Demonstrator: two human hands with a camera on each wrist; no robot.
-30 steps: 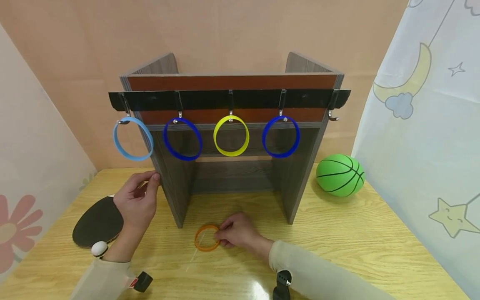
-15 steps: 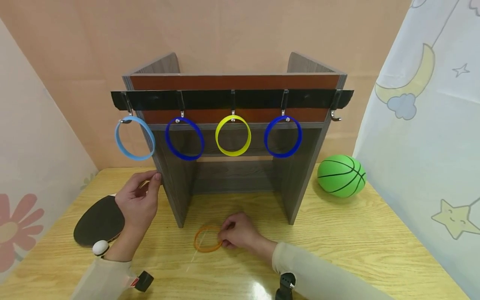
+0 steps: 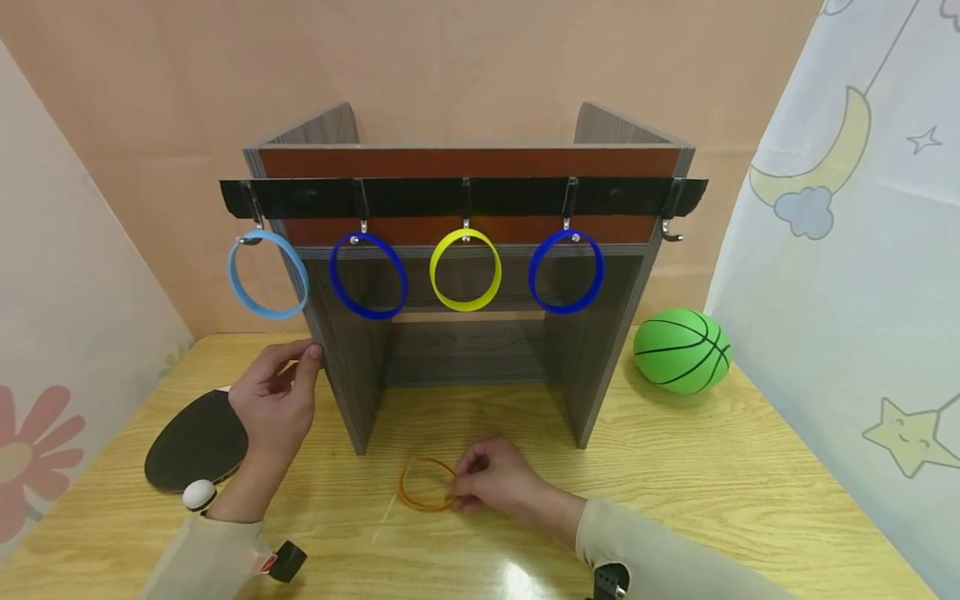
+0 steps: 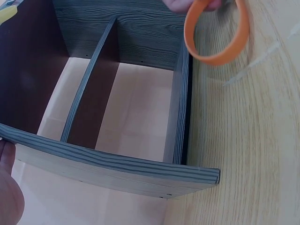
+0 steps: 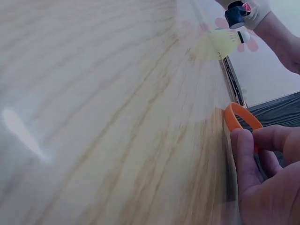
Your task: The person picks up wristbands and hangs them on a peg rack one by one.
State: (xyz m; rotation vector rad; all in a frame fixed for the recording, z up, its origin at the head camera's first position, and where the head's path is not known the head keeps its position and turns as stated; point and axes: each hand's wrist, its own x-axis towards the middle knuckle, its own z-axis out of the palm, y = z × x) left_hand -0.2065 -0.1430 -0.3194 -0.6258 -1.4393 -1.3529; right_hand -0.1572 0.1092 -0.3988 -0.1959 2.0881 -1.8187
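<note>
My right hand (image 3: 498, 479) pinches the right side of an orange ring (image 3: 402, 485) between thumb and fingers, low over the table in front of the grey wooden shelf (image 3: 600, 333). The left wrist view shows this ring (image 4: 215, 60) tilted beside the shelf's foot. With thumb and fingers, my left hand (image 3: 273, 404) grips the front edge of the shelf's left panel. Along a black rail (image 3: 420, 198) hang a light blue ring (image 3: 238, 287), a dark blue ring (image 3: 337, 287), a yellow ring (image 3: 433, 279) and another dark blue ring (image 3: 534, 283). The rightmost hook (image 3: 672, 235) is bare.
A black table tennis bat (image 3: 191, 446) lies left of the shelf, partly behind my left hand. Close to my left wrist is a shuttlecock (image 5: 220, 43), only its white tip showing in the head view. A green ball (image 3: 682, 352) sits on the table (image 3: 720, 492) at the right.
My right hand has shifted slightly right and towards me, carrying the orange ring, which looks thinner and more tilted now. The left hand stays on the shelf panel.
</note>
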